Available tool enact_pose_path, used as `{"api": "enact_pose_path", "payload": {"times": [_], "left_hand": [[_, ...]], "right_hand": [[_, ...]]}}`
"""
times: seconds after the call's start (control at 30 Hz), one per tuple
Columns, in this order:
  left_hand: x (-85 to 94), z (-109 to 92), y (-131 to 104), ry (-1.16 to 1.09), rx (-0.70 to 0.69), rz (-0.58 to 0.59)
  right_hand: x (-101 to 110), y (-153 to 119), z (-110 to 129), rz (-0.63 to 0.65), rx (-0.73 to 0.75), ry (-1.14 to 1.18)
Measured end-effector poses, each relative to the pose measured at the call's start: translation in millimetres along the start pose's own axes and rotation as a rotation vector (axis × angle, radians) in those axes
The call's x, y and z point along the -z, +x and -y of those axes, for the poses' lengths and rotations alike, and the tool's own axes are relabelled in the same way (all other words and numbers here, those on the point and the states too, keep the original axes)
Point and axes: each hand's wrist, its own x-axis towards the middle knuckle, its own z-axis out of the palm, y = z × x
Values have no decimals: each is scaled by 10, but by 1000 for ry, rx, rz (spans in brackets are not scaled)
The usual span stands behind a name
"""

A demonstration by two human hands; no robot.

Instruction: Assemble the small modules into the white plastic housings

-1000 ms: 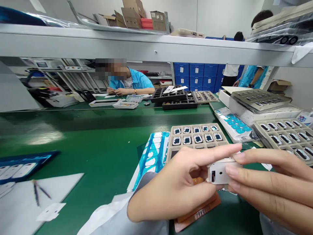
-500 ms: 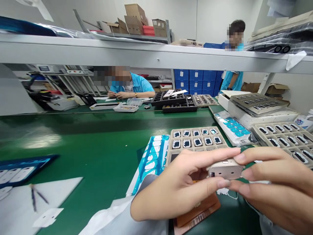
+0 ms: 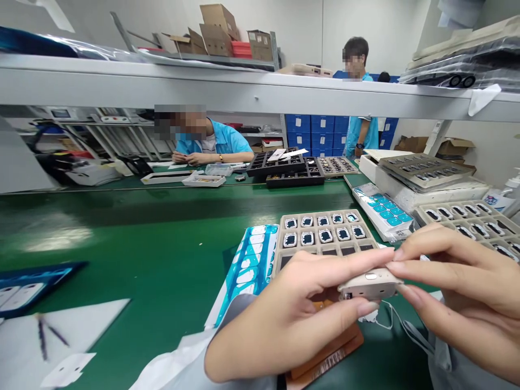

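Observation:
A small pale metal casing (image 3: 369,285) with a rounded button and small holes on its side is held up between my hands. My left hand (image 3: 300,314) pinches it, index finger along the top and thumb beneath. The fingertips of my right hand (image 3: 450,287) press on its right end. Behind my hands lies a beige tray (image 3: 280,254) with rows of small dark-faced parts in its upper compartments. An orange item (image 3: 333,352) with printed marks lies under my left hand, and a thin white strip curls beside it.
Left of the tray lies a blue-and-white sheet (image 3: 244,265). Another parts tray (image 3: 422,214) is at right, near a bag of blue pieces (image 3: 385,211). Tweezers (image 3: 43,336) rest on a white sheet at left. Across the green table (image 3: 162,233), a person (image 3: 231,141) sits; another stands behind.
The casing is tilted so more of its button edge shows. My right hand's fingers have shifted higher around its end. The standing person has moved left.

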Motion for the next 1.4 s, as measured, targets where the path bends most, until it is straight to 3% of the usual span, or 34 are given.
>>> {"api": "enact_pose_path", "payload": {"times": [0.4,1.4], "left_hand": [[-7,4,-17,100,-96,19],[-32,-66,-36,250,-179,14]], "right_hand": [[-32,6,15,-62,-65,106],[-31,-53,27,-27,-100,127]]}}
